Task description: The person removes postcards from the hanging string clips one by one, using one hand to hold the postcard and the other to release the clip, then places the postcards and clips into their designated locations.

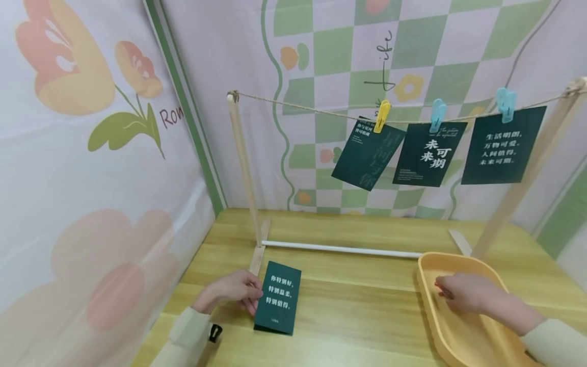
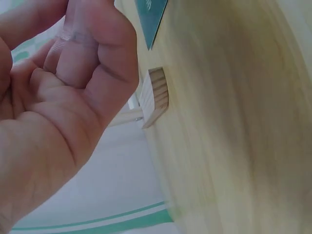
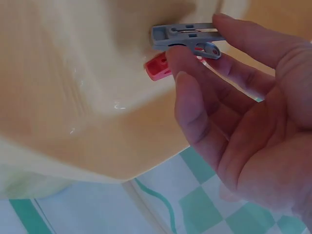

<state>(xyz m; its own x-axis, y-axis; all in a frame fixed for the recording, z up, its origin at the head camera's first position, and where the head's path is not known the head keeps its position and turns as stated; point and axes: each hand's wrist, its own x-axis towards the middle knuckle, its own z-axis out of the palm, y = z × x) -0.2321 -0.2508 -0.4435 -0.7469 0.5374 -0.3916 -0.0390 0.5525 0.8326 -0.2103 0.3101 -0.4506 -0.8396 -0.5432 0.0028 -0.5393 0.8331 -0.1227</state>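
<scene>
My left hand pinches the left edge of a dark green card with white lettering, held just over the table. In the left wrist view only a corner of that card shows, and the fingertips are out of frame. Inside a yellow-orange tray is my right hand. The right wrist view shows its thumb and fingers on a grey-blue clothespin. A red clothespin lies right beside it, partly covered by the fingers.
Three green cards hang from a twine line by a yellow clothespin and two blue clothespins. The line spans a wooden frame with a white bottom bar. Patterned cloth stands behind and at left.
</scene>
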